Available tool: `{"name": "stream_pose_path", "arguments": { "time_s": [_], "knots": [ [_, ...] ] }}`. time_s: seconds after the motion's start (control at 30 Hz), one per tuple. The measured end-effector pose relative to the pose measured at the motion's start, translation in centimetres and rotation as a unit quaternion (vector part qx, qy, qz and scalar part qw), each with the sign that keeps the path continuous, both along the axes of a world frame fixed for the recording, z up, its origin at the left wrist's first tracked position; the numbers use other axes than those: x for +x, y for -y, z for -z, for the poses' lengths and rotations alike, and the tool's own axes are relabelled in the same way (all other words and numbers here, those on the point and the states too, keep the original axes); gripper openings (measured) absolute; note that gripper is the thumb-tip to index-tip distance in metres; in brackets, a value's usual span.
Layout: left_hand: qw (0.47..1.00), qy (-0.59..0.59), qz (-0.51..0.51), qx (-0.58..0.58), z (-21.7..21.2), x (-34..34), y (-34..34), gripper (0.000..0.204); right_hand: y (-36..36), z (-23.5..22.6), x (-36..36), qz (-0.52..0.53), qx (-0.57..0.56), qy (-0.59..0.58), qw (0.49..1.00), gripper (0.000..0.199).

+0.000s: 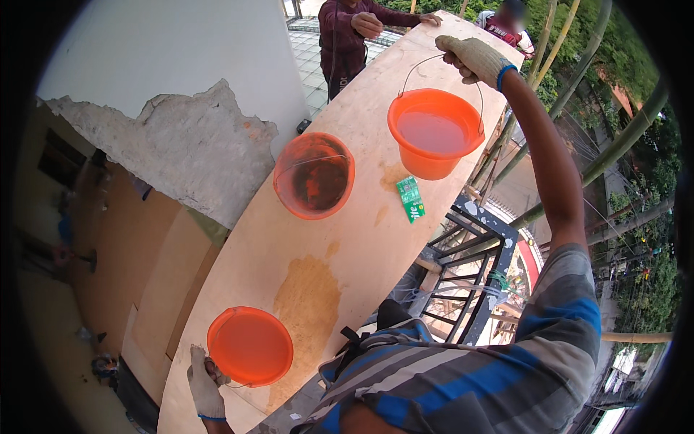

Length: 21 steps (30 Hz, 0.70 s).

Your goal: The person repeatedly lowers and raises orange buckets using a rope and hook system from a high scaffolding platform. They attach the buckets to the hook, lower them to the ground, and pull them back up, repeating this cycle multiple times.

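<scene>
My right hand, in a pale knitted glove with a blue cuff edge, is closed around the wire handle of an orange bucket of cloudy water. The handle is pulled up; whether the bucket's base touches the board I cannot tell. My left hand, gloved the same way, has its fingers curled at the rim of a second orange bucket, where its wire handle ends. What that bucket holds is unclear. A third orange bucket, dark and dirty inside, stands between them on the wooden board.
A green packet lies beside the water bucket, and a wet stain marks the board. Broken plaster wall borders the left. Bamboo poles and a black metal frame are right. Another person stands at the far end.
</scene>
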State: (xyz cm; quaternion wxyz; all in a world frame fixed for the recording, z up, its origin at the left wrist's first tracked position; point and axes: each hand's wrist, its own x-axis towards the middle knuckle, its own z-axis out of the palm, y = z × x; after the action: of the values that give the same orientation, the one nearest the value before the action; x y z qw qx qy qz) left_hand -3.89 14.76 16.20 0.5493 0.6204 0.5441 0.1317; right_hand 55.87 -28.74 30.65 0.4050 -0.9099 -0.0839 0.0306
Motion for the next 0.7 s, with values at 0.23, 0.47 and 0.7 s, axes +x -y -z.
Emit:
{"name": "stream_pose_path", "arguments": {
  "time_s": [0.23, 0.47, 0.7],
  "knots": [
    [0.998, -0.015, -0.047, 0.026, -2.8, 4.3, 5.1, 0.059, -3.8, 2.6, 13.3, -0.018, 0.029, 0.01, 0.999, 0.05],
    [0.997, -0.028, -0.064, 0.02, -4.5, 7.7, 9.2, 0.057, -5.8, 3.5, 24.6, -0.068, 0.015, 0.026, 0.997, 0.043],
    [0.998, -0.019, -0.058, -0.003, -4.4, 10.5, 10.7, 0.059, -7.5, 3.5, 36.1, -0.048, 0.125, 0.046, 0.99, 0.033]
  ]
}}
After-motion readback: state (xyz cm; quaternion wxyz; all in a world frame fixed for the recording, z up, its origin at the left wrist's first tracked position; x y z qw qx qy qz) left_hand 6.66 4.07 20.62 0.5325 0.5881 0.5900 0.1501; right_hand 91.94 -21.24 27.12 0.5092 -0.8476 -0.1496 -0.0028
